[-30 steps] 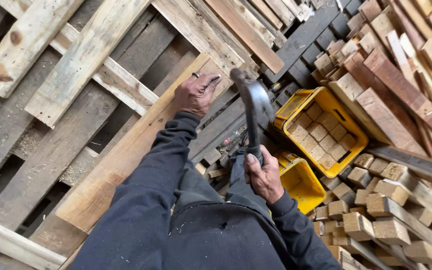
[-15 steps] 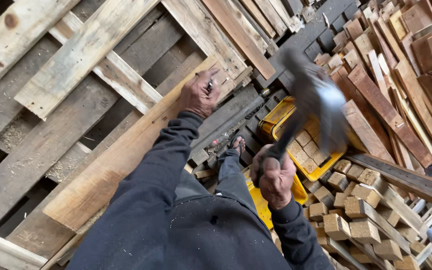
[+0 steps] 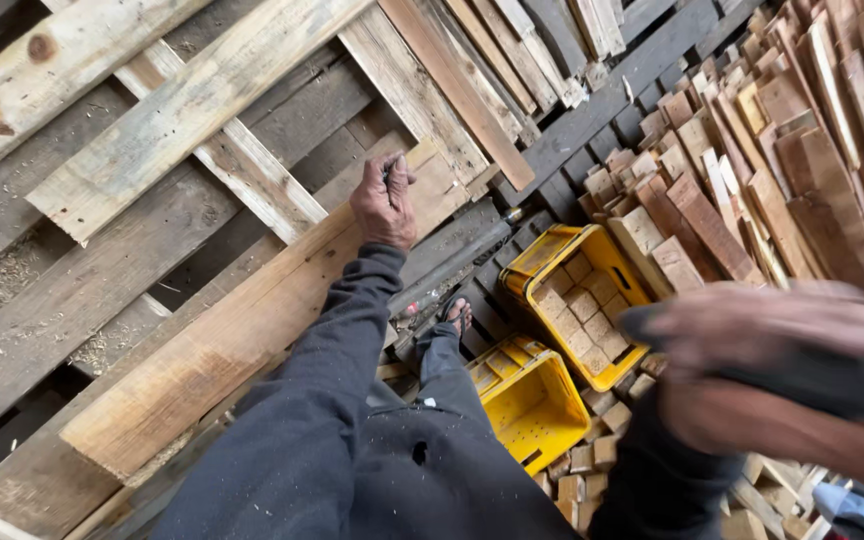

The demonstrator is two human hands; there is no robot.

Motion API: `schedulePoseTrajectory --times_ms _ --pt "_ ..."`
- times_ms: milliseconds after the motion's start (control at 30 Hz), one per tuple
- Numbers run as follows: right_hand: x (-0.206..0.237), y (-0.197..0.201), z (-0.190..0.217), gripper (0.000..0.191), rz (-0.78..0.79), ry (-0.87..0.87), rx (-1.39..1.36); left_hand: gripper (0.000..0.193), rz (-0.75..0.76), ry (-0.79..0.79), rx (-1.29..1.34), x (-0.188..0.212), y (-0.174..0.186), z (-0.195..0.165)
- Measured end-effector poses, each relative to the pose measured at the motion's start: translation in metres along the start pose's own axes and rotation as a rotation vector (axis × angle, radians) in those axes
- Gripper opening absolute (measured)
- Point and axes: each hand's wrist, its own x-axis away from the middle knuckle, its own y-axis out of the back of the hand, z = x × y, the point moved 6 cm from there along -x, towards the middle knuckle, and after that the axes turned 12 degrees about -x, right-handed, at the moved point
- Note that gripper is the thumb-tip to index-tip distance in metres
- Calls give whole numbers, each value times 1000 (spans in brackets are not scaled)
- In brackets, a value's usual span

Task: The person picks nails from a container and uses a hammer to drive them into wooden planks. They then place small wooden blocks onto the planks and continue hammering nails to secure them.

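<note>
Left hand (image 3: 384,203) rests on the upper end of a long pale plank (image 3: 242,335), its fingers curled together around a small dark object that is too small to make out — possibly a nail. The plank slants from lower left to upper right, lying across a stack of weathered grey pallets (image 3: 102,270). The dark sleeve runs down from that hand to the bottom of the head view.

Right hand (image 3: 782,395) is raised close to the camera at the right edge and is heavily blurred; it seems wrapped around a dark handle (image 3: 832,385), but I cannot tell how firmly the fingers close. The tool's head is not clear.

Below, between the knees, a sandalled foot (image 3: 457,315) stands beside a dark metal bar (image 3: 452,265). Just right of it sit two yellow crates — one (image 3: 552,255) holding small wooden blocks (image 3: 582,320), the other (image 3: 537,405) tipped on its side. Loose blocks and stacked reddish boards (image 3: 782,150) fill the right side.
</note>
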Motion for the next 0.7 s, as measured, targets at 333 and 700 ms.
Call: schedulePoseTrajectory --times_ms 333,700 --pt "118 -9 -123 37 -535 -1430 369 15 -50 56 178 -16 -3 1" --pt "-2 -58 -86 42 -84 -367 369 25 -60 12 63 -6 8 -3"
